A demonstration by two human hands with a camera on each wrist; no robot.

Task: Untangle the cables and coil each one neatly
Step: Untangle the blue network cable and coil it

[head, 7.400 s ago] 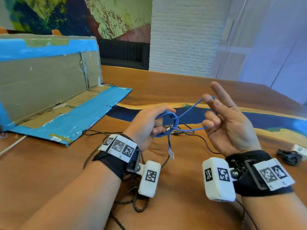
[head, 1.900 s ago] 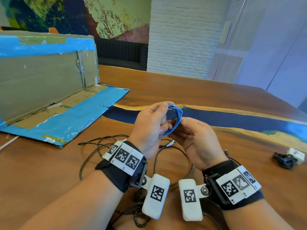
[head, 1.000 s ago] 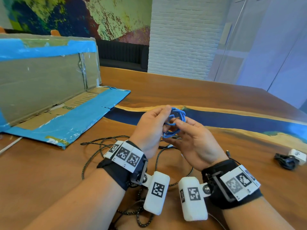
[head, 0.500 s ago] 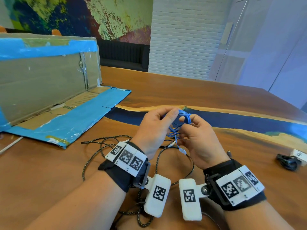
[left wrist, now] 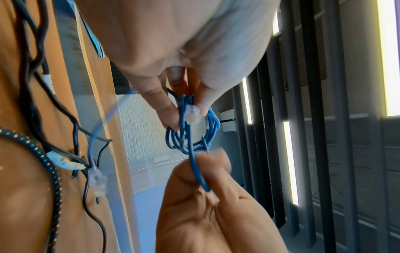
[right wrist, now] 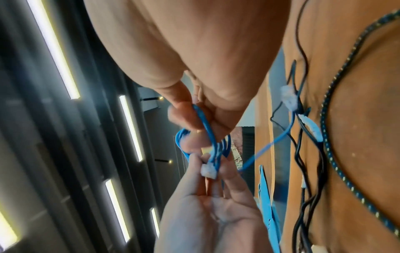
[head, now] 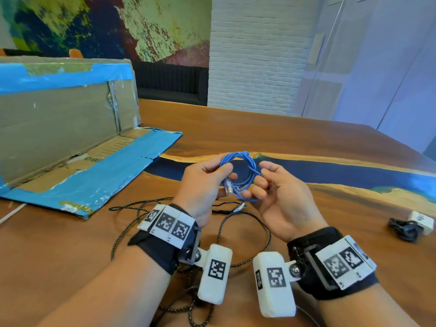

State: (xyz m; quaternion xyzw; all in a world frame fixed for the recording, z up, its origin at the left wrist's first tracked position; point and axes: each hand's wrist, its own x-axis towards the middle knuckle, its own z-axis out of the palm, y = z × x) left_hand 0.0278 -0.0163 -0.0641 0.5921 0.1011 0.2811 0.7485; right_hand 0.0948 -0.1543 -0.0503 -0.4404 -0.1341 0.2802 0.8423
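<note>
My left hand (head: 203,182) pinches one side of the blue cable (head: 243,175), thumb and fingers closed over the bundled loops w/ a clear plug (head: 228,186) sticking out just below the grip. My right hand (head: 278,192) pinches a strand on the opposite side, fingers curled round it. The cable sits as a small coil held in the air between both hands, above the table (head: 306,142). A free tail w/ the other plug (left wrist: 98,181) hangs down toward the loose cords below.

Judgement: the cable's light and thin, springy enough that the loops will pop open if I ease off. Jacket looks smooth, so prob slippery; grip across all loops at once, not one strand. Plugs are brittle plastic w/ a clip, so I'd hold behind the plug, not on it.

The braided cord (head: 259,244) and thin black cord (head: 224,205) lie uncoiled on the table under my wrists; another black bundle (head: 403,228) sits far right.
</note>
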